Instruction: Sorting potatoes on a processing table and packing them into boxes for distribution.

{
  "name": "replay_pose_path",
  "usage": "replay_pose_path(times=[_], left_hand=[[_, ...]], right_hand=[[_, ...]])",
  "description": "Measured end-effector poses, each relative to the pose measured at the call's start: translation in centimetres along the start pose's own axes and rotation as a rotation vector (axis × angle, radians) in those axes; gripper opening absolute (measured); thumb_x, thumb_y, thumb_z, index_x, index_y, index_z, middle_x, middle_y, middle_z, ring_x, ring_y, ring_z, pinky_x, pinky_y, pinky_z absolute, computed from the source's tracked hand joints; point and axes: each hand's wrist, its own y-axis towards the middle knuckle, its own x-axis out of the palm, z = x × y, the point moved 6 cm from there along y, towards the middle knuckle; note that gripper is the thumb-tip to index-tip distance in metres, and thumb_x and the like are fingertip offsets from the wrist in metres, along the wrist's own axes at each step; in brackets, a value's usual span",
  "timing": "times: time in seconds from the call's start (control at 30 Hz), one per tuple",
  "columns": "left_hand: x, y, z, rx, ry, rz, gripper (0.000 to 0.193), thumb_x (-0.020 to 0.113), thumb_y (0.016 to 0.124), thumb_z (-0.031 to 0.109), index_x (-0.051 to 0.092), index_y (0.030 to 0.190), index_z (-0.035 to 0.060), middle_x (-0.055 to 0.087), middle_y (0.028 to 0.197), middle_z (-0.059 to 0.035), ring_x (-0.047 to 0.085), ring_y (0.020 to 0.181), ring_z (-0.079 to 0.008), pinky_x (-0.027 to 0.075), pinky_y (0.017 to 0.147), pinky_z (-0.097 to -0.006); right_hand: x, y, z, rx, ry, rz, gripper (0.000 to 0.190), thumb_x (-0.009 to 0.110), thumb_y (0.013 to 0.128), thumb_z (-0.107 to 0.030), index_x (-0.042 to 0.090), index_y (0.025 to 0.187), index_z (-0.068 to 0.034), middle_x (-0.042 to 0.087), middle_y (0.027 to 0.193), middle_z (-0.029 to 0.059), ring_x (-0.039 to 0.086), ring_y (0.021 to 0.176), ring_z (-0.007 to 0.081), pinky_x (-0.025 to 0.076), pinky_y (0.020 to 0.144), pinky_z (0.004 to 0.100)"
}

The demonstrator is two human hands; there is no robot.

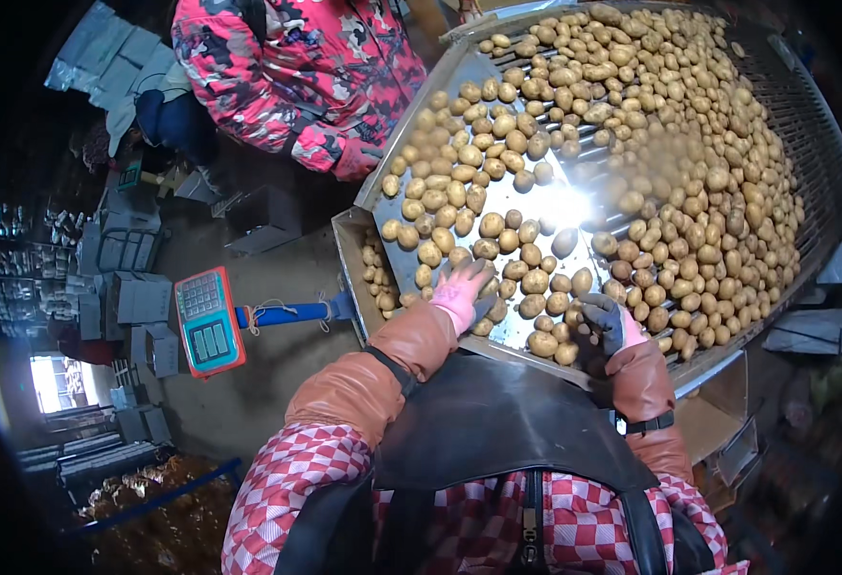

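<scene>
Many potatoes (533, 282) lie on a sloping metal sheet (525, 316) at the front of a wood-edged sorting table. My left hand (462, 291), in a pink and grey work glove, rests palm down among them with its fingers apart. Its fingertips touch several potatoes near the left front edge. My right hand (613, 321), gloved the same way, is bent down at the front rim, beside a dark gap (593, 356). Small potatoes show close to its curled fingers, but whether it grips one is hidden.
A bar rack (600, 136) bears a large potato heap (723, 180). Potatoes fill a wooden side chute (352, 266). Left stands a scale display (210, 321) on a blue post (291, 314). Across the corner, a co-worker's gloved hand (357, 159) is at the rim. Cardboard boxes (140, 296) stand beyond.
</scene>
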Motion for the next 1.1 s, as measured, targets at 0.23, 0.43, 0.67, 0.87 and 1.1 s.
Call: replay_pose_path(times=[0.23,0.43,0.67,0.87,1.1], left_hand=[[-1.3,-0.3,0.5,0.248,0.24,-0.122,0.062,0.068,0.092,0.04,0.048,0.148,0.0218,0.037,0.16,-0.0162,0.03,0.15,-0.0427,0.024,0.12,-0.0635],[-3.1,-2.3,-3.8,-0.166,0.073,0.081,0.069,0.071,0.09,0.043,0.045,0.153,0.0307,0.029,0.163,-0.0143,0.025,0.153,-0.0412,0.026,0.117,-0.0689],[-3.5,1.7,0.5,0.104,-0.182,-0.218,0.046,0.067,0.093,0.02,0.062,0.138,0.0161,0.064,0.131,-0.0202,0.061,0.126,-0.0367,0.049,0.106,-0.0432],[-6.8,6.3,-0.1,0.249,-0.296,0.189,0.042,0.067,0.095,0.02,0.062,0.136,0.0115,0.063,0.133,-0.0163,0.06,0.124,-0.0372,0.049,0.106,-0.0429],[-4.3,1.2,-2.0,0.252,0.12,-0.044,0.045,0.076,0.089,0.037,0.068,0.128,0.0165,0.054,0.145,-0.0185,0.048,0.136,-0.0417,0.041,0.113,-0.0503]], right_hand=[[1.4,1.4,0.2,-0.058,-0.143,0.043,0.027,0.068,0.094,-0.013,0.068,0.117,0.002,0.071,0.09,0.0074,0.067,0.073,0.0156,0.053,0.063,0.0313],[-5.6,1.1,1.7,0.239,-0.71,0.387,0.022,0.077,0.088,-0.02,0.073,0.102,-0.003,0.074,0.084,0.0103,0.07,0.071,0.0189,0.057,0.063,0.0336],[3.7,6.5,3.8,-0.012,-0.661,-0.137,0.047,0.074,0.092,-0.03,0.063,0.133,-0.009,0.072,0.112,0.0098,0.068,0.094,0.023,0.054,0.079,0.0373],[0.7,3.7,2.4,-0.041,0.04,0.019,0.032,0.071,0.095,-0.014,0.069,0.125,-0.002,0.071,0.091,0.003,0.061,0.073,0.0091,0.046,0.057,0.0246],[0.2,1.0,-2.3,-0.113,-0.265,0.382,0.029,0.068,0.098,-0.023,0.074,0.116,-0.002,0.07,0.085,0.0047,0.063,0.072,0.0115,0.053,0.064,0.0284]])
